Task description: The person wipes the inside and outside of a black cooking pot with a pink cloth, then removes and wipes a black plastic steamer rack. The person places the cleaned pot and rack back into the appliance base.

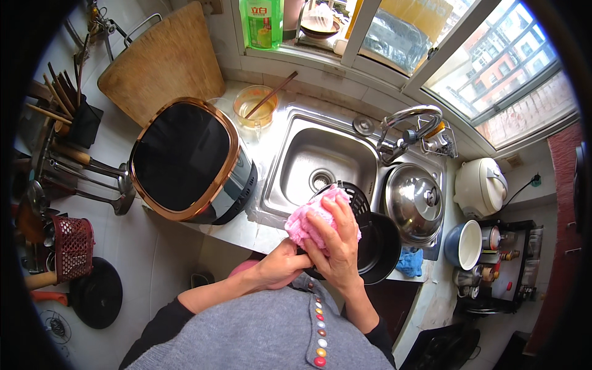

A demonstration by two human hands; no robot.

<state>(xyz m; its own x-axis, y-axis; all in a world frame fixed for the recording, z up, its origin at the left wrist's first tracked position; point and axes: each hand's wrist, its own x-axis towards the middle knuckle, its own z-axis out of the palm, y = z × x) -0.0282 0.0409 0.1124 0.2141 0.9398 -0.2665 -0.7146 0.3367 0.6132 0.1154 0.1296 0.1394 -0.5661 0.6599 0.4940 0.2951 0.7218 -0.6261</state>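
My right hand [335, 243] is spread over a crumpled pink cloth [319, 215], gripping it against a black slotted plate [357, 200]. The plate's slots show past the cloth; most of its face is covered. My left hand [282, 266] has its fingers curled at the plate's near left edge, thumb towards my right hand, though the exact grip is partly hidden. Directly to the right is a black round-bottomed basket [386, 245] at the counter's front edge, partly behind my right hand. Both hands are just in front of the stainless steel sink [296, 159].
A black air fryer [185, 157] with a copper-coloured rim stands left of the sink. Behind it are a measuring jug [268, 108] holding a stick and a wooden cutting board [162, 64]. The faucet [393, 148], a lidded steel pot [413, 201] and a blue cloth [410, 262] are to the right.
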